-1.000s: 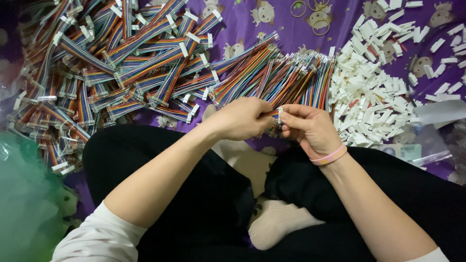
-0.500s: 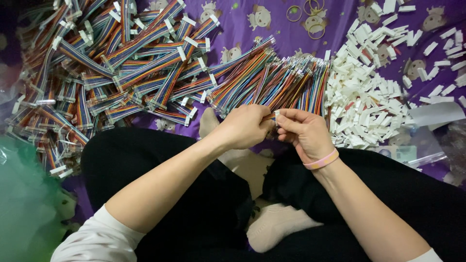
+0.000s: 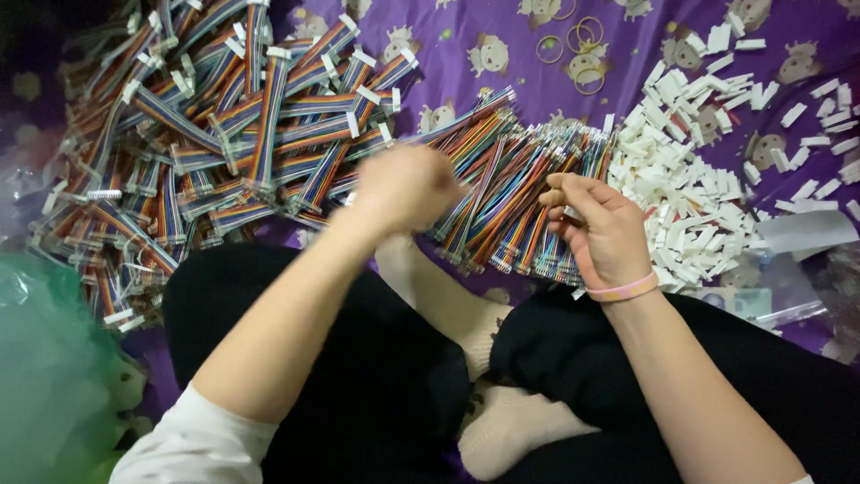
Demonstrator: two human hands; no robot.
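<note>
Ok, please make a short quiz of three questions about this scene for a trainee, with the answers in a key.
1. True or false: the white plastic connectors lie to the right of the loose coloured wires.
2. Which hand wears a pink band at the wrist?
A. left hand
B. right hand
C. both
3. Fill in: the wires and connectors lie on a ______ cloth with a cartoon print.

Key: 1 true; 2 B; 3 purple.
</note>
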